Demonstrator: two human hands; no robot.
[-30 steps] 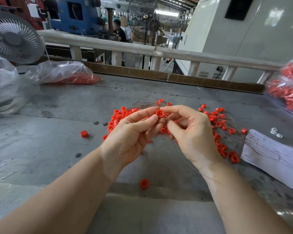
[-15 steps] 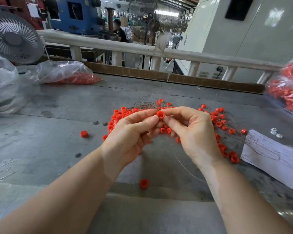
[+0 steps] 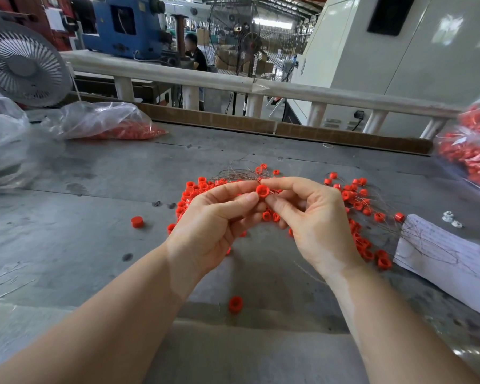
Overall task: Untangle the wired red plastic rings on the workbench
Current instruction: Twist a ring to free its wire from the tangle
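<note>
Head view. Far left: bag of red parts (image 3: pixel 117 126) on the workbench (image 3: pixel 67 245). One loose ring (image 3: pixel 137 222) lies left of the left hand (image 3: pixel 211 225), whose thumb and forefinger pinch the raised ring (image 3: pixel 262 190). Right hand (image 3: pixel 311 220) pinches its other side. Wired ring tangle (image 3: pixel 355 206) spreads behind and right. Risk: a hard pull could tighten thin wires into a knot or flick rings off the bench.
</note>
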